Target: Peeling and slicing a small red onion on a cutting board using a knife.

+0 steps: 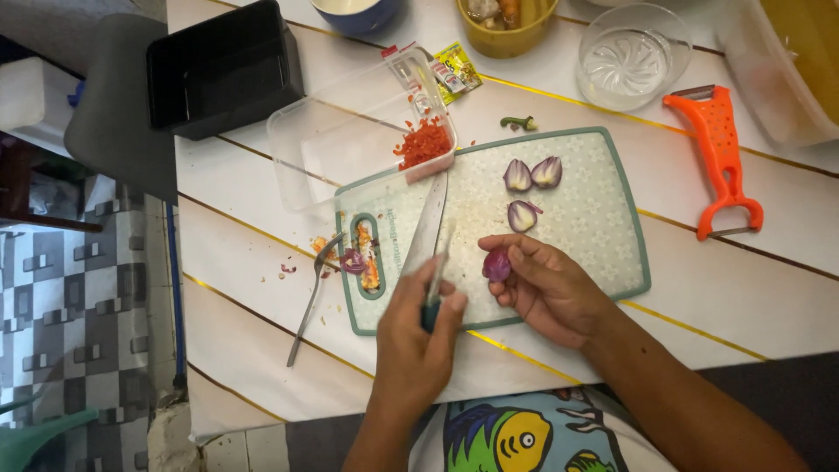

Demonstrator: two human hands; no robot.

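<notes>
My left hand point(415, 332) grips the dark handle of a kitchen knife point(426, 232). Its blade lies flat and points away across the pale green cutting board point(594, 227). My right hand point(546, 284) holds a small purple shallot point(496, 264) in its fingertips just above the board, right of the knife handle. Three peeled shallot pieces lie further up the board: two side by side point(531, 173) and one below them point(522, 215).
A clear plastic container point(341, 140) holding chopped red chili point(424, 142) overlaps the board's top left corner. A metal spoon point(310, 297) and peel scraps lie to the left. An orange peeler point(718, 157), a glass bowl point(629, 57), a yellow bowl point(507, 26) and a black box point(223, 70) stand around.
</notes>
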